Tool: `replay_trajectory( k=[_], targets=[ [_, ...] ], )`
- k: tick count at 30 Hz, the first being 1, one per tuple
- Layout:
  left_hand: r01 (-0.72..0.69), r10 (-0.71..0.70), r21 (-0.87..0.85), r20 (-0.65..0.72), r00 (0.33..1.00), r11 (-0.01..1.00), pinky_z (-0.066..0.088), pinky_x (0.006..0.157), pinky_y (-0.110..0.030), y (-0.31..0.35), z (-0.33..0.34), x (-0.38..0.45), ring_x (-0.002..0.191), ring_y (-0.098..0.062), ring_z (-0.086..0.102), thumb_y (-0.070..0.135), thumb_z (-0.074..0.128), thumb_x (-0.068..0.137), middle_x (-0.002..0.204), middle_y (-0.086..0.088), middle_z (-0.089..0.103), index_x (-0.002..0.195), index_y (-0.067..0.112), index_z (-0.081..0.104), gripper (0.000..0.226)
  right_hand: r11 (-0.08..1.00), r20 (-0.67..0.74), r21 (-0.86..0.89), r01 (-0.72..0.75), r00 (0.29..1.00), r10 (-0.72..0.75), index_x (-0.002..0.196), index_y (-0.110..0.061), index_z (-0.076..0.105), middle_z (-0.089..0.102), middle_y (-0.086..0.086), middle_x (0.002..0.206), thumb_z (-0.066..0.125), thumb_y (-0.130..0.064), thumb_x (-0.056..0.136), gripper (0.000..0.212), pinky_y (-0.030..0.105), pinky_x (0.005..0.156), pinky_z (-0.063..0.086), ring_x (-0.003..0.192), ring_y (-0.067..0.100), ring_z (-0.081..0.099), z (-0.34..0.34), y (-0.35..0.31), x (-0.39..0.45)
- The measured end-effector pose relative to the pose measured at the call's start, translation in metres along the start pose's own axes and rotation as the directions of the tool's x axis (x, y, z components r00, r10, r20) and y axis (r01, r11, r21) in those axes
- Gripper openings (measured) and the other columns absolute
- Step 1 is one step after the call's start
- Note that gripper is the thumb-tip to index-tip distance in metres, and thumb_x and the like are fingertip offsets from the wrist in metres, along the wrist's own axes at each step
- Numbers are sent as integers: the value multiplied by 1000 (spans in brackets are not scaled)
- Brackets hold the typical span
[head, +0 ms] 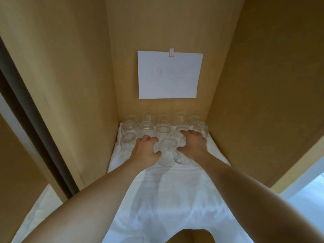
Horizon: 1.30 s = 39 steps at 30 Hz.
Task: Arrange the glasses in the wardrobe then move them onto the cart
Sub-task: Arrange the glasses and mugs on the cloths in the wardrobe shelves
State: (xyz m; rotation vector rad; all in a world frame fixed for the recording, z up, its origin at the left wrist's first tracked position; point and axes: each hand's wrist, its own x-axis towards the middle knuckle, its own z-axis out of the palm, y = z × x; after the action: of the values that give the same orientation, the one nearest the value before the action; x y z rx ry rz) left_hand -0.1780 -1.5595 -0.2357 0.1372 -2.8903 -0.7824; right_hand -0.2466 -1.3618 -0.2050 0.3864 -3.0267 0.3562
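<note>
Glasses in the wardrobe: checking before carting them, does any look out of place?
One glass sits forward of the rows, between the left hand and right hand. None looks tipped or broken.

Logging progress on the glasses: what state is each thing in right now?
Glasses: upright, rowed at the back of the cloth.
Front glass: upright, between both hands.
Left hand: gripping the front glass.
Right hand: resting on glasses.
Cloth: spread, wrinkled.
Paper: clipped to the back wall.

Clear glasses (164, 130) clustered upright at wardrobe (70, 85) back
</note>
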Motion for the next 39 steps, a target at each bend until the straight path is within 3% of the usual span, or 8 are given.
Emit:
replay_trajectory(
  k=[9, 16, 28, 39],
  targets=[
    [3, -2, -5, 80, 997, 1000, 40, 110, -42, 4, -15, -11, 137, -33, 38, 41, 71, 88, 146, -9, 43, 148, 25, 47, 66, 999, -16, -19, -40, 999, 40, 154, -33, 37, 36, 5, 160, 74, -49, 85, 81, 48, 116, 31, 145, 32, 31, -1, -8, -38],
    [38, -41, 43, 62, 997, 998, 41, 109, -41, 35, -32, -55, 137, -31, 37, 42, 71, 85, 146, -7, 43, 148, 27, 46, 70, 1000, -16, 10, -1, 1000, 1, 155, -32, 35, 36, 5, 160, 75, -47, 85, 82, 48, 115, 32, 146, 31, 31, -25, -9, -81],
    [35, -34, 119, -8, 999, 992, 41, 109, -47, 140, -32, -179, 139, -31, 33, 48, 72, 85, 149, -3, 40, 148, 27, 43, 72, 996, -7, 18, 85, 996, -85, 157, -32, 30, 35, 5, 160, 72, -49, 87, 83, 47, 115, 34, 143, 32, 33, -64, 35, -201],
    [115, -108, 122, -64, 992, 986, 41, 108, -47, 159, -22, -283, 139, -30, 34, 49, 71, 87, 151, -3, 40, 150, 24, 40, 75, 984, 19, 49, 170, 985, -171, 156, -31, 31, 39, 6, 157, 70, -49, 89, 80, 49, 112, 34, 141, 34, 35, -66, 50, -294]
  ],
)
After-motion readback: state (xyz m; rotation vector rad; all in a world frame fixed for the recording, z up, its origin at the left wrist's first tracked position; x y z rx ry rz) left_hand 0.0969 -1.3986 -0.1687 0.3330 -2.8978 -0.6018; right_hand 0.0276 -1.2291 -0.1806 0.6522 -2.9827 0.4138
